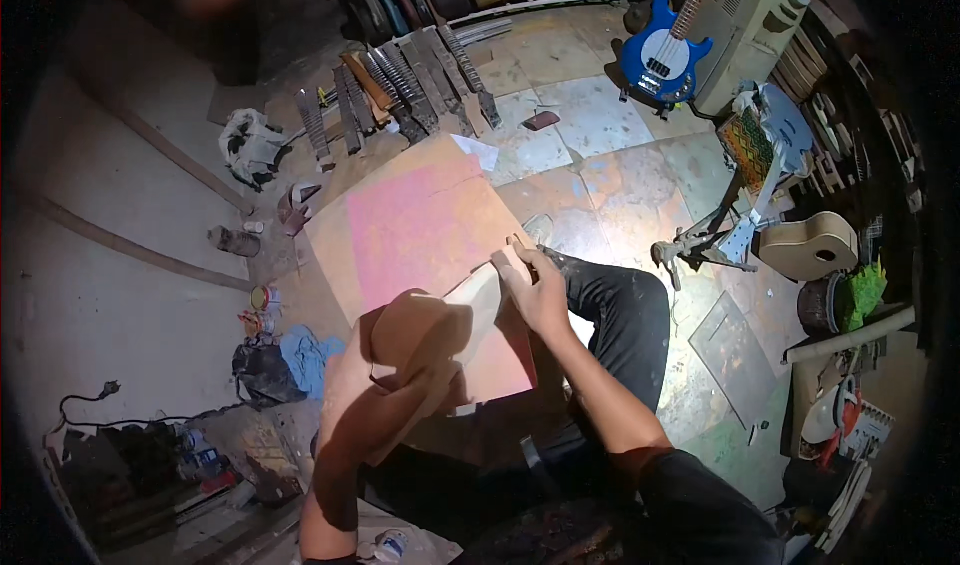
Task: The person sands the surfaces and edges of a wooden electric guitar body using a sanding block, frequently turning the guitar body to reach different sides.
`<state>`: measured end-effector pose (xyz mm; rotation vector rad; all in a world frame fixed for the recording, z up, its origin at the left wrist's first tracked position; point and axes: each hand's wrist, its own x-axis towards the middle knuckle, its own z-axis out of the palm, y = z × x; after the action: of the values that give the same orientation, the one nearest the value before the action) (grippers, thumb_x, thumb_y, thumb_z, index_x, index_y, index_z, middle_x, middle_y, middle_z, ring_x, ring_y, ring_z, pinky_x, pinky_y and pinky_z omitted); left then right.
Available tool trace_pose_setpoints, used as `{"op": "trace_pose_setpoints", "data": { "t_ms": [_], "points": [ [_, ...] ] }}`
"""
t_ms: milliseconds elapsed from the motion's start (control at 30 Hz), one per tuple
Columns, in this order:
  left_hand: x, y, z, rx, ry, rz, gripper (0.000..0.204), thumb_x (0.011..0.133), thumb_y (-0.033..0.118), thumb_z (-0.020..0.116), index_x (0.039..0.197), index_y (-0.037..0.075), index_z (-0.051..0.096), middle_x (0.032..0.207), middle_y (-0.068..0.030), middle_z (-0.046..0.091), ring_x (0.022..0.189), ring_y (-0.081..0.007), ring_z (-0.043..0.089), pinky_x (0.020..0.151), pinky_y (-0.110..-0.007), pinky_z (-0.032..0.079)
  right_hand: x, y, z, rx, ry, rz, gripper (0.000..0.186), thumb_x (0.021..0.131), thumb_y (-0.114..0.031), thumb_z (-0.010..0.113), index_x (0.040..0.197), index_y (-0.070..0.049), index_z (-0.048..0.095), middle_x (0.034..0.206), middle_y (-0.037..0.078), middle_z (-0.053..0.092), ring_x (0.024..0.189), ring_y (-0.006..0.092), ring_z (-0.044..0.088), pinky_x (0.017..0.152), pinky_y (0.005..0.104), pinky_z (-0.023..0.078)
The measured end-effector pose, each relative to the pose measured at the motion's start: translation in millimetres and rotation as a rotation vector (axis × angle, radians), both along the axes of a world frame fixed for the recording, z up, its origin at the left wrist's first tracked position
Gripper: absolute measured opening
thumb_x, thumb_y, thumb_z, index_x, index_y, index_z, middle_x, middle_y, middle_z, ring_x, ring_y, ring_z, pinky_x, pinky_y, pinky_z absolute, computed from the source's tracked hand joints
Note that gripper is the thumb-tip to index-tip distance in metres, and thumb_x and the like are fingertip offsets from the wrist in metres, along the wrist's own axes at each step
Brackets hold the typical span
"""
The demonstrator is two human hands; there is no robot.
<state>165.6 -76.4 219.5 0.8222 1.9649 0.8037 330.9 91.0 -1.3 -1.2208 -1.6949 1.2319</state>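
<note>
Over my lap I hold a pale wooden piece (pixel 405 330), broad and rounded at its left part and reaching up to the right. Part of it is in deep shadow, so I cannot make out its exact kind. My left hand (pixel 410 400) is closed on its near edge, largely shaded. At its upper right end my right hand (pixel 535 290) is closed, fingers bent around the edge; whether a small block is also under those fingers I cannot tell. Beneath lies a flat tan board (pixel 328 250) with a large pink area (pixel 425 220).
Files and rasps (pixel 400 85) lie in a row beyond the board. A blue electric guitar (pixel 665 50) leans at the far right, near a stand (pixel 705 240) and an unfinished guitar body (pixel 812 243). Cans (pixel 263 300) and a blue cloth (pixel 308 353) sit left.
</note>
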Motion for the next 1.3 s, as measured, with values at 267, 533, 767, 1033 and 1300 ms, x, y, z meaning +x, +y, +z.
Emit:
{"op": "trace_pose_setpoints", "data": {
  "t_ms": [267, 533, 767, 1033, 1300],
  "points": [
    [16, -14, 17, 0.115, 0.141, -0.018, 0.071, 0.077, 0.018, 0.087, 0.136, -0.004, 0.054, 0.121, -0.0185, 0.073, 0.109, -0.0204, 0.071, 0.093, -0.036, 0.059, 3, -5, 23, -0.002, 0.063, 0.036, 0.040, 0.088, -0.015, 0.079, 0.122, 0.003, 0.069, 0.122, 0.023, 0.067, 0.112, 0.0387, 0.066, 0.098, 0.0435, 0.051],
    [13, -46, 0, 0.166, 0.208, -0.023, 0.067, 0.079, 0.020, 0.086, 0.134, -0.003, 0.056, 0.117, -0.0175, 0.075, 0.106, -0.0194, 0.072, 0.091, -0.036, 0.059, 5, -13, 29, 0.024, -0.042, 0.063, 0.043, 0.092, -0.021, 0.077, 0.126, 0.004, 0.069, 0.115, 0.024, 0.069, 0.109, 0.0392, 0.067, 0.098, 0.0439, 0.052],
    [13, -64, 1, 0.197, 0.166, 0.009, 0.070, 0.078, 0.031, 0.089, 0.133, -0.003, 0.060, 0.117, -0.0157, 0.076, 0.106, -0.0183, 0.072, 0.091, -0.034, 0.058, 10, -52, 59, 0.258, -0.075, 0.224, 0.040, 0.086, -0.017, 0.079, 0.120, 0.003, 0.070, 0.117, 0.024, 0.069, 0.112, 0.0395, 0.066, 0.099, 0.0435, 0.051],
    [10, -68, 6, 0.207, 0.267, -0.058, 0.060, 0.078, 0.016, 0.090, 0.130, 0.000, 0.066, 0.114, -0.0169, 0.077, 0.099, -0.0231, 0.077, 0.085, -0.037, 0.060, 8, -66, 65, 0.400, -0.014, 0.238, 0.040, 0.090, -0.022, 0.081, 0.119, 0.004, 0.070, 0.107, 0.024, 0.070, 0.102, 0.0372, 0.069, 0.091, 0.0404, 0.054],
    [16, -48, 42, 0.255, 0.008, 0.250, 0.061, 0.075, 0.008, 0.088, 0.131, -0.001, 0.065, 0.116, -0.0126, 0.076, 0.106, -0.0177, 0.072, 0.092, -0.033, 0.057, -4, -13, 44, 0.269, -0.050, 0.108, 0.045, 0.089, -0.022, 0.081, 0.124, 0.003, 0.070, 0.120, 0.026, 0.070, 0.116, 0.0420, 0.066, 0.103, 0.0453, 0.051]
  ]
}}
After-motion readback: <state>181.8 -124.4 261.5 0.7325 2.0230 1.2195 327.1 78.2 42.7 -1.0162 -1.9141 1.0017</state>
